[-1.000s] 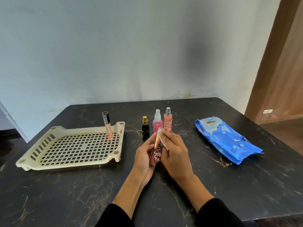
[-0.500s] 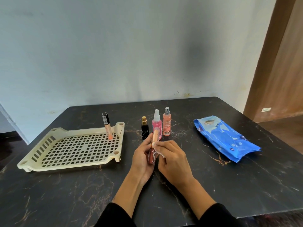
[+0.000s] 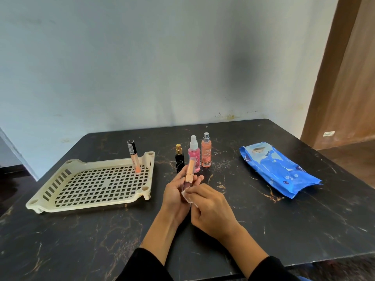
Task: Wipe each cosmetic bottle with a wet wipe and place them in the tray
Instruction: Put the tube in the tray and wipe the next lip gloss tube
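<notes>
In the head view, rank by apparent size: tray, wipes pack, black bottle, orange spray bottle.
1. Tray
2. Wipes pack
3. Orange spray bottle
4. Black bottle; the left hand hides its base, so the last two are unsure.

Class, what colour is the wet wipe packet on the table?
Blue wet wipe packet, seen in the head view.

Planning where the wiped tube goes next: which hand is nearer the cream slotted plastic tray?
Left. The left hand holds the rose-gold-capped tube just right of the cream slotted plastic tray; the right hand, with the white wet wipe, sits farther right.
</notes>
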